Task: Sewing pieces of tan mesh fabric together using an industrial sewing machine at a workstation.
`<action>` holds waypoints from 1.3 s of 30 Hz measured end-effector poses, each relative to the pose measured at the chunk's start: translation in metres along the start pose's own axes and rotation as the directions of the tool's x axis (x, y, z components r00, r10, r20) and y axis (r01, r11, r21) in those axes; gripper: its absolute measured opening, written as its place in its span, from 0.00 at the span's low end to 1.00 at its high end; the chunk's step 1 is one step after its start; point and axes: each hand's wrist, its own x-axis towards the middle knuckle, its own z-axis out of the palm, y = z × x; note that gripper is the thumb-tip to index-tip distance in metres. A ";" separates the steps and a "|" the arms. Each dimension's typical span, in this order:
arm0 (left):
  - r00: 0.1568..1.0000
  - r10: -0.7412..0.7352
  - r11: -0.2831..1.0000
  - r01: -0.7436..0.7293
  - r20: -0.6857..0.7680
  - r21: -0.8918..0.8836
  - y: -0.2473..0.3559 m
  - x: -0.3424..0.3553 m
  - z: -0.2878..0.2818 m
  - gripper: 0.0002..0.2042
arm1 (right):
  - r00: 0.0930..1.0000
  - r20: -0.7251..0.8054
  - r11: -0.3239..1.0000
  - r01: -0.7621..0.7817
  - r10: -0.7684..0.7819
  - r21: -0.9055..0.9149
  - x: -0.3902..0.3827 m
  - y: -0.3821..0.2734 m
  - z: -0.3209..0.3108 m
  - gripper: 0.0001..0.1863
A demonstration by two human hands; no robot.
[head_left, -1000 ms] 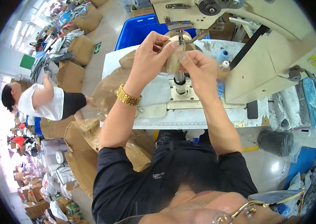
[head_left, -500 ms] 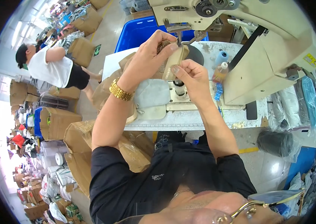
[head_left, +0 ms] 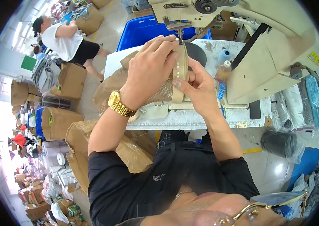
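Note:
Under the needle and presser foot (head_left: 181, 37) of a sewing machine lies a beige mesh fabric piece (head_left: 164, 90) with a printed beige band (head_left: 179, 69) along its right side. My left hand (head_left: 150, 67) is laid over the mesh and closed on it, fingers together and bent toward the presser foot, thumb beside the band. With my right hand (head_left: 196, 84) I pinch the band's lower right part, thumb on top and fingers partly hidden behind it. More beige fabric (head_left: 108, 88) spreads to the left, beneath my left wrist.
The cream machine body (head_left: 276, 64) fills the right. Beside it stand a blue thread cone (head_left: 224, 55) and a small oil bottle (head_left: 224, 71). A dark phone-like slab (head_left: 254, 110) lies on the white table (head_left: 200, 121). Behind is a blue bin (head_left: 135, 32); a person (head_left: 67, 39) is at far left.
The band has swung to nearly straight toward me, and the mesh now covers the pale pad. My left hand has flattened over the piece; the right hand has shifted slightly nearer. The other person has moved right.

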 end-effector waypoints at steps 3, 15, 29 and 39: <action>0.999 -0.030 0.999 0.030 -0.028 -0.026 -0.004 -0.002 0.005 0.09 | 1.000 0.024 1.000 -0.008 0.008 0.008 -0.002 -0.006 0.000 0.32; 0.995 -0.095 0.951 0.094 0.010 -0.294 -0.029 0.004 0.013 0.10 | 1.000 0.015 0.997 0.024 -0.023 -0.076 0.007 -0.001 0.002 0.32; 0.996 0.003 1.000 -0.003 0.090 -0.004 0.006 0.002 -0.014 0.11 | 0.999 0.033 0.999 0.001 0.001 -0.044 0.007 0.000 -0.006 0.30; 0.994 -0.112 0.982 0.107 -0.021 -0.157 0.010 -0.019 0.001 0.14 | 0.999 0.050 1.000 -0.008 0.009 -0.016 0.002 -0.003 -0.008 0.28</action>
